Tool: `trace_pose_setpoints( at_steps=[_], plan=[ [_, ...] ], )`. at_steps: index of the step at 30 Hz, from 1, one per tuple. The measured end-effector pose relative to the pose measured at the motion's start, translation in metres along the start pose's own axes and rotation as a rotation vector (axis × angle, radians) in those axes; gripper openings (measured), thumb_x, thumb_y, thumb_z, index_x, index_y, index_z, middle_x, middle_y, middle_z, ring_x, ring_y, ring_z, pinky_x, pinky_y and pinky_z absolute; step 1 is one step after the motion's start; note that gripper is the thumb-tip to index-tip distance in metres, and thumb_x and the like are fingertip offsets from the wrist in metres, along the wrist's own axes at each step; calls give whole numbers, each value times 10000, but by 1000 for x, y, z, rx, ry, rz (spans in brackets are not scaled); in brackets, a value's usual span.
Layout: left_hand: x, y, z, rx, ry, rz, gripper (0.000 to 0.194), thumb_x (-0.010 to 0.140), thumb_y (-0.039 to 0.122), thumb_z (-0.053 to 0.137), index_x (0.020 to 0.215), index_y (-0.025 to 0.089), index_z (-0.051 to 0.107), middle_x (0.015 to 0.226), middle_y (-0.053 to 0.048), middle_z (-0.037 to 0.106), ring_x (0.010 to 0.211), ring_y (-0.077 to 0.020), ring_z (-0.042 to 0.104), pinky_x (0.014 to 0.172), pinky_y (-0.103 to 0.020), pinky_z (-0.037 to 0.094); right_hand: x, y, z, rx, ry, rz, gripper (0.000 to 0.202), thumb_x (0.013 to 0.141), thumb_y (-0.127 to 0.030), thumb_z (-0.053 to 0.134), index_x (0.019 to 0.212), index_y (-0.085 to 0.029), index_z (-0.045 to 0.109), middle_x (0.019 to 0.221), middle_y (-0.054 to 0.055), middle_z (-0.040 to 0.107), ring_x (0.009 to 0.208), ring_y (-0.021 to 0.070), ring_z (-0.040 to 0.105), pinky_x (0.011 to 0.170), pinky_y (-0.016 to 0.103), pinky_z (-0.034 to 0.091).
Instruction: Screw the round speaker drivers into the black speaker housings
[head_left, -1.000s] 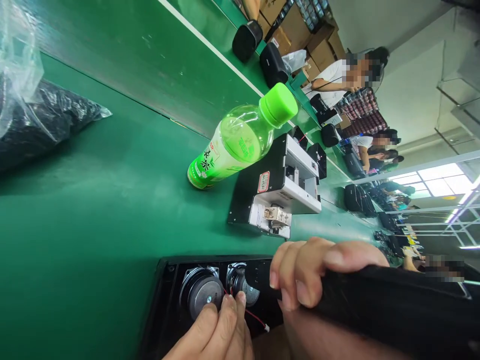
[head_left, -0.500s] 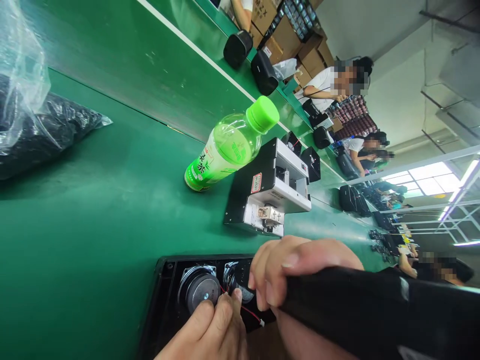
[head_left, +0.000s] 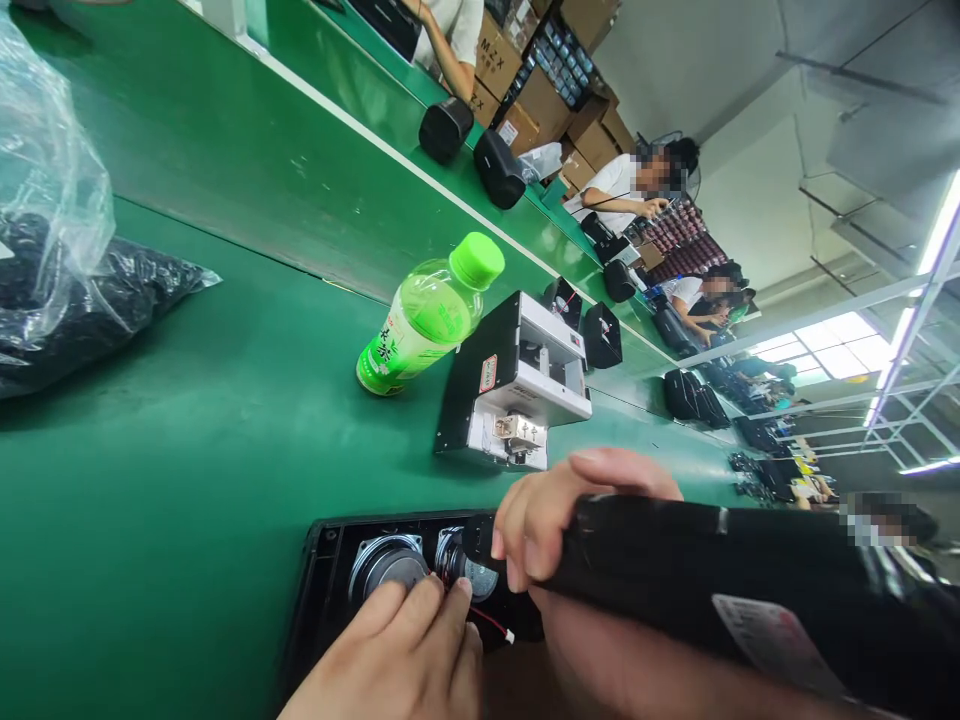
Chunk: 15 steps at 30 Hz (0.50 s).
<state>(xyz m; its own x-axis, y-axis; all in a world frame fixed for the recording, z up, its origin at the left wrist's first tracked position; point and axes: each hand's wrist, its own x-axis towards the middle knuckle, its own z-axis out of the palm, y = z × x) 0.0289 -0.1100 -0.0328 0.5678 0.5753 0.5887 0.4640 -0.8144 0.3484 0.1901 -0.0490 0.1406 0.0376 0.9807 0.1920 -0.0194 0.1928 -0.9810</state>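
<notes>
A black speaker housing [head_left: 324, 560] lies on the green table at the bottom, with two round speaker drivers [head_left: 394, 566] in it. My left hand [head_left: 405, 650] reaches over the housing, fingers bent together at the drivers and a thin wire; what its fingertips hold is hidden. Wrapped round a long black tool [head_left: 675, 560] with a pale label, my right hand [head_left: 547, 510] is closed, and the tool's tip points down over the second driver. A red wire with a white connector [head_left: 510, 635] sticks out between the hands.
A green-capped drink bottle [head_left: 424, 320] stands behind the housing, beside a black and white machine [head_left: 517, 385]. At the left lies a clear plastic bag [head_left: 97, 290] of black parts. Across the table, people work among black speakers [head_left: 499, 168] and cardboard boxes [head_left: 540, 100].
The camera view has shifted and turned. My left fingers now cover more of the first driver, and the label on the black tool shows more.
</notes>
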Motion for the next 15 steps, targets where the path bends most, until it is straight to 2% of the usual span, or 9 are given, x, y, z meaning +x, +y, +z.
trace_pose_setpoints(
  at_steps=[2, 4, 6, 7, 9, 11, 13, 15],
  plan=[
    [18, -14, -21, 21, 98, -33, 218, 1250, 329, 748, 1117, 302, 918, 1357, -23, 960, 1204, -258, 744, 1127, -415, 522, 0, -5, -3, 23, 46, -123, 659, 1175, -924, 761, 1366, -348, 1017, 778, 31, 840, 644, 244, 791, 662, 413, 716],
    [38, -34, -47, 34, 147, -47, 288, 1256, 282, 670, 1162, 304, 941, 1435, -35, 948, 1354, -271, 739, 1201, -431, 494, 2, -10, -9, 45, 101, -219, 811, 1131, -1028, 687, 1309, -313, 1026, 717, 15, 788, 565, 222, 742, 593, 390, 687],
    [61, -56, -66, 24, 91, -15, 270, 1183, 254, 690, 1111, 294, 947, 1492, -80, 939, 1440, -318, 737, 1236, -486, 494, 3, -16, -18, 62, 140, -267, 832, 1129, -1037, 669, 1292, -304, 1029, 691, -10, 760, 505, 188, 696, 551, 361, 667],
    [72, -65, -70, 25, 25, 8, 184, 1117, 263, 774, 1080, 290, 952, 1515, -98, 935, 1466, -347, 747, 1249, -516, 508, 3, -18, -23, 75, 154, -284, 822, 1140, -1024, 667, 1286, -301, 1028, 689, -19, 756, 487, 172, 680, 539, 349, 658],
    [92, -80, -67, 54, -172, 86, 42, 968, 281, 984, 959, 290, 944, 1488, -115, 943, 1404, -378, 790, 1189, -536, 556, 1, -21, -35, 111, 172, -312, 809, 1160, -1002, 667, 1280, -283, 1019, 701, -24, 759, 483, 163, 672, 531, 342, 648],
    [108, -88, -55, 90, -359, 169, 217, 843, 288, 1138, 852, 281, 922, 1382, -111, 958, 1236, -347, 825, 1089, -504, 579, -4, -23, -48, 156, 178, -325, 736, 1179, -942, 724, 1285, -270, 1006, 728, -23, 770, 505, 169, 686, 545, 348, 653],
    [118, -93, -42, 114, -461, 221, 301, 806, 303, 1195, 792, 267, 897, 1260, -100, 954, 1092, -298, 809, 1008, -469, 564, -10, -22, -61, 179, 165, -323, 618, 1204, -840, 796, 1307, -265, 998, 757, -20, 785, 529, 178, 708, 567, 356, 669],
    [123, -95, -34, 133, -508, 246, 328, 828, 302, 1194, 767, 266, 874, 1147, -80, 929, 1041, -282, 785, 952, -457, 537, -15, -21, -74, 181, 156, -320, 589, 1237, -796, 776, 1323, -258, 1000, 769, -12, 798, 542, 182, 725, 585, 362, 688]
  ],
)
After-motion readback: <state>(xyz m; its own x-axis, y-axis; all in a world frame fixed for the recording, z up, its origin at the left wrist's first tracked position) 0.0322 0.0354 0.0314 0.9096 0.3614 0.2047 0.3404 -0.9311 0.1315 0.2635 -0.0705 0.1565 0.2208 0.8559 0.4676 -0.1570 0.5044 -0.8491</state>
